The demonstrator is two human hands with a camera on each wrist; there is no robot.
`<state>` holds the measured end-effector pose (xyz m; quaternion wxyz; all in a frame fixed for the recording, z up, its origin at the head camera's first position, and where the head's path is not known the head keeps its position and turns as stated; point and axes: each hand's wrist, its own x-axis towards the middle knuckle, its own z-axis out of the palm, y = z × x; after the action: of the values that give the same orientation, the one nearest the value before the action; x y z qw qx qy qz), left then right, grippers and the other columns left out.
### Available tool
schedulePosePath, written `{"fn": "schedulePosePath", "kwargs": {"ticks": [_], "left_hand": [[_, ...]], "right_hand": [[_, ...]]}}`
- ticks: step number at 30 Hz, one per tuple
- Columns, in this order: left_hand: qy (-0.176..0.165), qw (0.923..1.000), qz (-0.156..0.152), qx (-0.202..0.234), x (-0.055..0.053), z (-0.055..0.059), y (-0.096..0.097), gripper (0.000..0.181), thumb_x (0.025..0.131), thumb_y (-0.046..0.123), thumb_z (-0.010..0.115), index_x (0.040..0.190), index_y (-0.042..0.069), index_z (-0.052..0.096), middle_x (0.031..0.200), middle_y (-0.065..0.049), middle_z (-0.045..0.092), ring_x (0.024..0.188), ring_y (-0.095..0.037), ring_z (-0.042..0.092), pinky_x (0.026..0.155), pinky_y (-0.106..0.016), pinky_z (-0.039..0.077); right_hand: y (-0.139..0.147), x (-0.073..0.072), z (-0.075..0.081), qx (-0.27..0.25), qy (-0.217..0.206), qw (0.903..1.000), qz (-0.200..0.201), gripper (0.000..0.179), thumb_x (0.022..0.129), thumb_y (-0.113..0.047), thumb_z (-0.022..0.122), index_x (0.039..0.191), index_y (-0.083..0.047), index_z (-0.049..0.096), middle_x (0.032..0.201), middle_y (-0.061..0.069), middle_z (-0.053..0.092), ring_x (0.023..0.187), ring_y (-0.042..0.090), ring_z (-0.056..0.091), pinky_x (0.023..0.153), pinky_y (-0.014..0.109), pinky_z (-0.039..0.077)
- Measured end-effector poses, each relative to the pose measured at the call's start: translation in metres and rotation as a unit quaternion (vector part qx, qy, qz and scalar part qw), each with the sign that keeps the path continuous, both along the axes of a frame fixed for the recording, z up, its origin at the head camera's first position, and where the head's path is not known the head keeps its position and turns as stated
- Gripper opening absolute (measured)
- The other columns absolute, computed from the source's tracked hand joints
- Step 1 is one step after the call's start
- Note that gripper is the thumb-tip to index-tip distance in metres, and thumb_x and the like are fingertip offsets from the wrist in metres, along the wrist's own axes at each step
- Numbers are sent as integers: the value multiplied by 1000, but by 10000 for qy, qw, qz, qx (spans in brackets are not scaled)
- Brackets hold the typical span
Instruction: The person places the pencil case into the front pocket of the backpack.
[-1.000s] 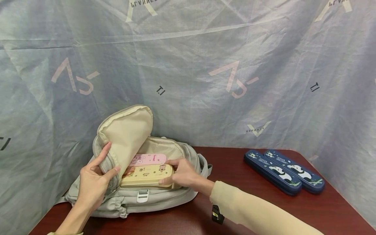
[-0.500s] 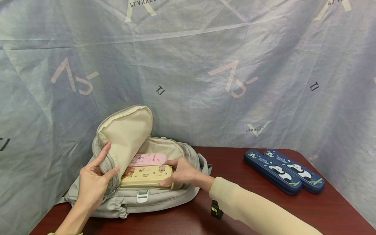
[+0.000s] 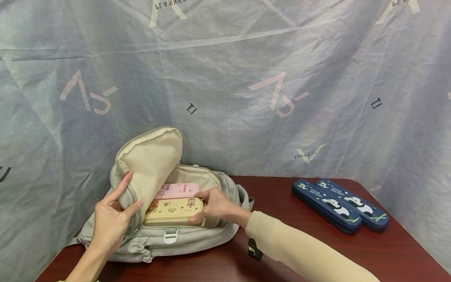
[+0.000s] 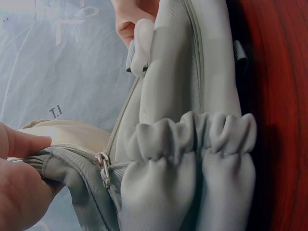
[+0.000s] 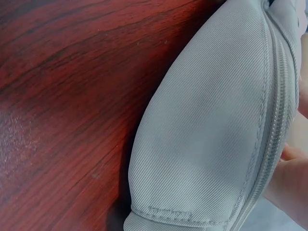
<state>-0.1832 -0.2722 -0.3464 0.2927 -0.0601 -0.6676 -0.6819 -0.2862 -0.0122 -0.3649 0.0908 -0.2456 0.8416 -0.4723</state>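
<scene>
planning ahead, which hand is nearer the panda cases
Right: the right hand grips the yellow case, left of the panda cases; the left hand holds the flap, farther left.

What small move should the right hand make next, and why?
Probably ease the yellow case slightly further left under the flap: the right hand grips its right end, the left hand holds the flap up, and the pink case lies alongside inside the bag.
</scene>
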Motion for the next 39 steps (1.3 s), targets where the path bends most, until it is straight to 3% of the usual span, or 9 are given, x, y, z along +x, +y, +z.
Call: {"fn": "schedulePosePath", "kwargs": {"ticks": [3, 5, 9, 19, 24, 28, 31, 35, 39], "left_hand": [[13, 10000, -53, 51, 0, 0, -1, 80, 85, -26, 70, 154, 13, 57, 81, 5, 78, 45, -24, 8, 39, -41, 10], [-6, 10000, -33, 39, 0, -1, -1, 80, 85, -25, 71, 153, 15, 57, 67, -2, 71, 45, -24, 8, 39, -41, 11], [17, 10000, -24, 21, 0, -1, -1, 80, 85, -25, 71, 153, 15, 58, 103, 6, 79, 44, -23, 9, 38, -40, 11], [-18, 10000, -18, -43, 0, -1, -2, 80, 85, -25, 71, 154, 14, 57, 115, 15, 77, 43, -23, 9, 38, -41, 11], [-68, 10000, 4, -5, 0, -2, -1, 80, 85, -25, 71, 153, 15, 57, 60, -3, 68, 44, -24, 8, 38, -41, 11], [-65, 10000, -3, 7, -1, -2, -1, 81, 84, -25, 71, 153, 15, 57, 60, -6, 68, 43, -25, 8, 37, -41, 11], [-37, 10000, -15, 30, -1, -2, -1, 81, 84, -25, 71, 153, 14, 58, 80, -4, 78, 43, -24, 8, 37, -41, 11], [-20, 10000, 6, 55, -1, -2, -1, 81, 84, -26, 71, 153, 14, 58, 54, -7, 63, 44, -25, 8, 38, -41, 10], [-15, 10000, 4, 68, -2, -2, -1, 81, 83, -26, 71, 153, 14, 58, 53, -9, 62, 44, -25, 8, 38, -41, 10]], "right_hand": [[1, -2, -1, 73, 31, 9999, 72, 77, 65, -13, 102, 135, -3, 72, 104, 0, 73, 97, 16, 61, 89, 32, 50], [3, -4, -1, 141, 84, 9997, 177, 76, 66, -13, 102, 135, -3, 72, 103, -1, 73, 94, 15, 62, 86, 30, 50], [8, -10, 0, 72, 135, 9984, 551, 71, 69, -7, 99, 134, -1, 72, 107, 4, 75, 97, 18, 66, 84, 27, 51], [23, -22, 1, -71, 103, 9925, 1218, 60, 77, 0, 93, 133, 0, 72, 131, 11, 72, 111, 25, 70, 106, 53, 50], [21, -26, -2, 85, 226, 9927, 1182, 59, 75, -2, 94, 131, -1, 74, 128, 9, 73, 108, 22, 72, 103, 50, 53], [18, -27, -4, 231, 327, 9932, 1097, 59, 75, -5, 95, 130, -4, 75, 127, 7, 74, 107, 20, 72, 99, 43, 56], [15, -27, -3, 253, 350, 9935, 1053, 58, 75, -5, 95, 130, -4, 75, 124, 7, 75, 106, 22, 72, 93, 33, 57], [11, -27, -3, 213, 350, 9940, 1017, 59, 74, -4, 95, 129, -2, 75, 120, 8, 76, 104, 24, 72, 87, 25, 56], [8, -27, -3, 250, 400, 9944, 941, 60, 73, -5, 96, 129, -2, 75, 116, 7, 77, 105, 24, 71, 87, 24, 54]]}}
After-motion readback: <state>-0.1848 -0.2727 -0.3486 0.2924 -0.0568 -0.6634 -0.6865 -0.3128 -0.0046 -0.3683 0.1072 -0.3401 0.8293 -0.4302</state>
